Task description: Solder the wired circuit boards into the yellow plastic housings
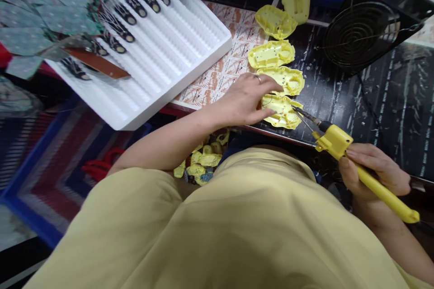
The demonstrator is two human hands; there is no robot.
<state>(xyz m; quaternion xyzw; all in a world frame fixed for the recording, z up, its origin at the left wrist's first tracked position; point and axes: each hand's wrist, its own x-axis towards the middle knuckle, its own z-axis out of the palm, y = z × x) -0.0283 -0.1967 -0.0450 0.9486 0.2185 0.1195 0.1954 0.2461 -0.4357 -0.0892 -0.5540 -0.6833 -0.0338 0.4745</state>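
Note:
My right hand (376, 169) is wrapped round the yellow handle of a soldering iron (335, 141). Its dark tip reaches the right end of the nearest yellow plastic shell (286, 115). My left hand (249, 97), with a ring on one finger, lies with thumb and fingers apart over the left side of that shell and the second shell (293, 82) behind it. A thin dark wire shows by the fingertips. Farther back in the row are a third shell (271, 54) and a fourth one (276, 22), hollow sides up.
A white ridged foam tray (176, 54) at left carries several small black parts with wires (130, 18). A black fan (362, 31) stands at the back right. Below the table edge lie more yellow parts (203, 160), beside a blue and red crate (50, 176).

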